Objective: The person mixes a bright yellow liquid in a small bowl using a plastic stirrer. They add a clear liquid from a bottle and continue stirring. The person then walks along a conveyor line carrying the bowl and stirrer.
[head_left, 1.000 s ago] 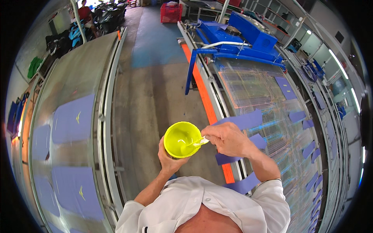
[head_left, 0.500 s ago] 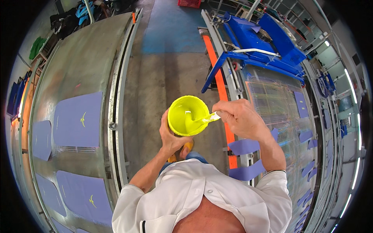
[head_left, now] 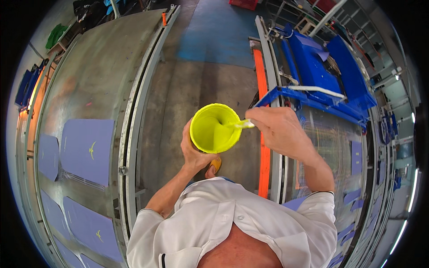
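A round tub (head_left: 215,105) of thick fluorescent yellow paint or ink (head_left: 204,127) hangs in front of my body above the aisle floor. My left hand (head_left: 191,149) is wrapped round the near left side of the tub and holds it up. Between the pinched fingers of my right hand (head_left: 282,130) is a flat, pale stirring stick (head_left: 246,124), smeared yellow. Its lower end dips into the paint at the tub's right side, and a fold runs across the paint surface there.
A long table (head_left: 103,58) on the left carries purple sheet pieces (head_left: 85,169), some with small yellow marks. Along the right table runs an orange bar (head_left: 262,165); a blue machine frame (head_left: 308,67) stands over that table. A red crate (head_left: 243,3) lies at the far end.
My view has shifted forward along the aisle and turned slightly; the blue frame now appears nearer my right hand. The stick has moved within the paint, and the fold has changed shape.
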